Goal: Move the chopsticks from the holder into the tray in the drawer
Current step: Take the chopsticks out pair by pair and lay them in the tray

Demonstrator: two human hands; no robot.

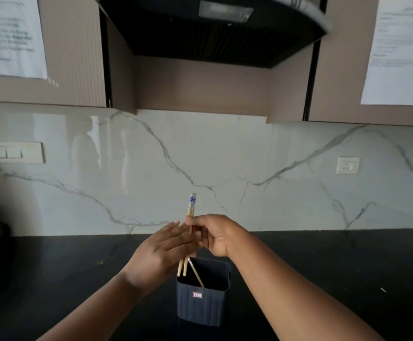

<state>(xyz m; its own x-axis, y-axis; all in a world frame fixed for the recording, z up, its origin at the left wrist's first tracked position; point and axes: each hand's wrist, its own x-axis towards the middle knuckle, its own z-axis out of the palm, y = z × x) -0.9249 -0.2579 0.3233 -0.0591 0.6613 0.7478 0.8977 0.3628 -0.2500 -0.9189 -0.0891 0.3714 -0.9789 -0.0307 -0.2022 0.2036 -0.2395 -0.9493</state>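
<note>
The right hand [215, 236] is pinching the chopsticks [191, 205] above the holder [201, 301] near the worktop's [323, 262] front edge, the left hand [162, 252] is steadying them with flat fingers, and lifting straight should be clearing the rim.

I see bare black counter [323, 262] on both sides of the dark holder [204, 299], so either side is passable. Directly above the holder's mouth, both hands and the upright chopsticks [191, 207] crowd the way in. The marble wall [225, 156] closes off the back.
</note>
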